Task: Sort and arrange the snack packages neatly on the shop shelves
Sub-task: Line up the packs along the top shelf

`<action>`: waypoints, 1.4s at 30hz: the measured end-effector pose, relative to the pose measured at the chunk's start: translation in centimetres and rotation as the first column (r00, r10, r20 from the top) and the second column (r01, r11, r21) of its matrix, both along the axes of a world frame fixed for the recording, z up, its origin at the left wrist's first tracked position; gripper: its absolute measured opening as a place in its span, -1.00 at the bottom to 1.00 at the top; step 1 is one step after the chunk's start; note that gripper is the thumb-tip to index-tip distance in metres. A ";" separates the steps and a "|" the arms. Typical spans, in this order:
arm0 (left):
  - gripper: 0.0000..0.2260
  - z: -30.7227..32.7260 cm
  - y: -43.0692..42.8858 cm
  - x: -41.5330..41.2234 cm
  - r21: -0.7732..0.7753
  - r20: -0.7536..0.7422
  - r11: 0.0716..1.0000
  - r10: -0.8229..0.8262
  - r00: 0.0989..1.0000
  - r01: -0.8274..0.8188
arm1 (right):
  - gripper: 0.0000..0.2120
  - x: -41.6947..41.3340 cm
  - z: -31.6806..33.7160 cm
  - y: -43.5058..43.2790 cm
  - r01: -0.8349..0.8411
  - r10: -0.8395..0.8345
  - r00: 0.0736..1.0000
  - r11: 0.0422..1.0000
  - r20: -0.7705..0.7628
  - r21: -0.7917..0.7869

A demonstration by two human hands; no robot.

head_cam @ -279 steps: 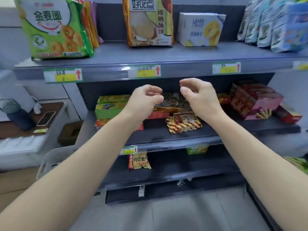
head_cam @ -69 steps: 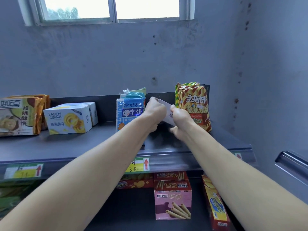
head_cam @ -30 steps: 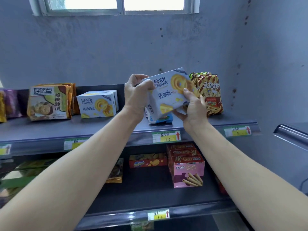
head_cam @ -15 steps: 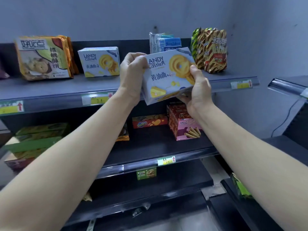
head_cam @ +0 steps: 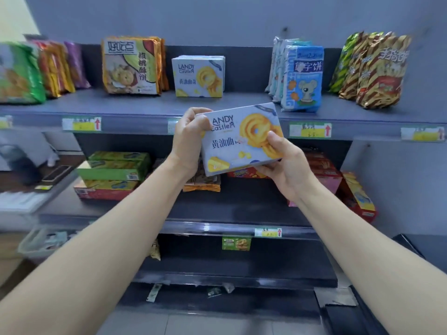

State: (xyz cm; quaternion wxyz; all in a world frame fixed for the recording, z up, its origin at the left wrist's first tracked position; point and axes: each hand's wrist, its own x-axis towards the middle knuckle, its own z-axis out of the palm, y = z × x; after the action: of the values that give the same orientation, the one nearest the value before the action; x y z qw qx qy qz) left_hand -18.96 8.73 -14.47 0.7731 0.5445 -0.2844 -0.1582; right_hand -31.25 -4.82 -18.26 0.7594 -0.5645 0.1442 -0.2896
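Lowered from shelf height, the cookie box [head_cam: 242, 137] sits before the top shelf [head_cam: 145, 106]; my left hand [head_cam: 191, 139] and right hand [head_cam: 284, 163] grip its ends, matching stack [head_cam: 198, 77] up-left my likely target.

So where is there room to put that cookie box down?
For the cookie box, the widest bare patch on the top shelf lies between the shelved Landy box and the blue mouse biscuit packs. The middle shelf is bare along its front. The top shelf's left end is crowded with snack bags.
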 end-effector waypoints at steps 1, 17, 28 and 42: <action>-0.79 0.3 0.3 0.3 -0.001 0.000 1.000 0.012 1.000 -0.012 | -0.80 0.3 0.3 0.0 -0.011 0.012 1.000 1.000 0.013 -0.010; -0.90 5.5 1.1 7.7 -0.062 0.149 0.969 0.247 0.957 -0.240 | -0.56 9.4 7.0 0.0 0.007 0.029 0.993 0.953 0.116 -0.303; -0.61 7.6 -0.8 17.5 -0.030 0.219 0.999 0.047 0.975 -0.041 | -0.75 17.8 9.7 -1.1 0.185 -0.164 0.983 0.841 0.087 -0.508; -0.49 4.2 -2.8 22.7 0.281 0.229 0.959 -0.112 0.967 0.045 | -0.83 21.7 7.6 -3.3 0.214 -0.387 0.901 0.790 -0.196 -0.575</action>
State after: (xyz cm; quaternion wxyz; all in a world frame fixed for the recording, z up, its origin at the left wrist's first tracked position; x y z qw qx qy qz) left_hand 3.74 5.89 -10.29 0.6429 0.6493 -0.3738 -0.1590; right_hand -9.51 -8.15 -10.69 0.4812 -0.7618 0.2609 -0.3465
